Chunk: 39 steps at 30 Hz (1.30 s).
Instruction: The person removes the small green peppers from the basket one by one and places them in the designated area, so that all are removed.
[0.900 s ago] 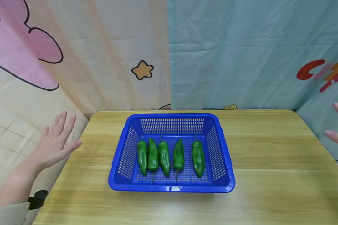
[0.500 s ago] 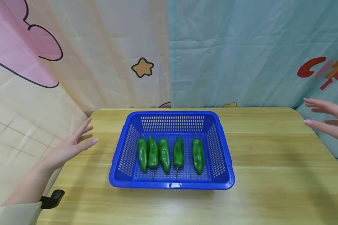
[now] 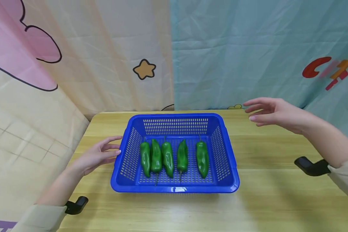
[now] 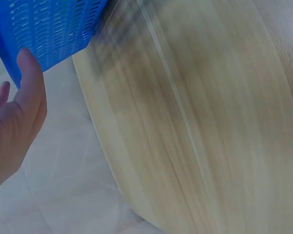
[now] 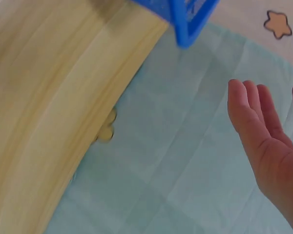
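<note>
A blue plastic basket with slotted walls stands on the wooden table. Several green peppers lie side by side on its floor, the rightmost pepper a little apart from the others. My left hand is at the basket's left rim, fingers relaxed and fingertips right at the edge. In the left wrist view, the thumb of the left hand overlaps the basket wall. My right hand hovers beyond the basket's far right corner, fingers loosely bent and holding nothing. The right wrist view shows the right hand apart from the basket corner.
The light wooden table reaches back to a cloth curtain, pale orange on the left and teal on the right. Each wrist wears a black band, the left band and the right band.
My left hand has moved right from beside the table to the basket's left rim. The right hand has come in from the right edge toward the basket. Basket and peppers stay put.
</note>
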Each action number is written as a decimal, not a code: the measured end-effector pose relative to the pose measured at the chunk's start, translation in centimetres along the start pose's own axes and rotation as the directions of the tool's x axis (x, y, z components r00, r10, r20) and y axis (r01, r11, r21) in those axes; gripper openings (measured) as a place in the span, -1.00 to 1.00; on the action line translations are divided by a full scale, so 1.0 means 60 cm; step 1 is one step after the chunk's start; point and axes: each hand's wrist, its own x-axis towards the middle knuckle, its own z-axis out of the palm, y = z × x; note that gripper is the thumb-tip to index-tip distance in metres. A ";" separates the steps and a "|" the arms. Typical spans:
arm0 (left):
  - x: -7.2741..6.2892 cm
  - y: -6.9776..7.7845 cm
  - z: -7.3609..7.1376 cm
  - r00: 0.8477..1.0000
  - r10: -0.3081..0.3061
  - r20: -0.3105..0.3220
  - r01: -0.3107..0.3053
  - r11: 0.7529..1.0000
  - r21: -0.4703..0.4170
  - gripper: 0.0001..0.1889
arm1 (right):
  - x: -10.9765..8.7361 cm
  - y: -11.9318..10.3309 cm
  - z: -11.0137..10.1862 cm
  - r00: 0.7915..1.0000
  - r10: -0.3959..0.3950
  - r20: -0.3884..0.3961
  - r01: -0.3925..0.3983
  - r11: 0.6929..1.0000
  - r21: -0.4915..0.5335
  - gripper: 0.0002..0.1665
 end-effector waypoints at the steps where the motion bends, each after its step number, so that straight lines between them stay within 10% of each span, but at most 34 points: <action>1: 0.003 -0.001 0.002 1.000 -0.009 -0.002 0.009 1.000 -0.019 -0.31 | 0.011 -0.006 0.008 1.000 0.007 0.021 -0.008 1.000 0.024 -0.37; 20: 0.022 0.007 0.010 0.998 -0.054 0.019 0.056 0.983 -0.175 -0.28 | 0.156 -0.046 0.129 0.970 0.131 0.206 -0.199 0.911 0.362 -0.30; 39: 0.020 0.014 0.013 0.995 -0.103 0.013 0.103 0.970 -0.220 -0.28 | 0.186 0.015 0.234 0.952 0.278 0.130 -0.306 0.823 0.478 -0.32</action>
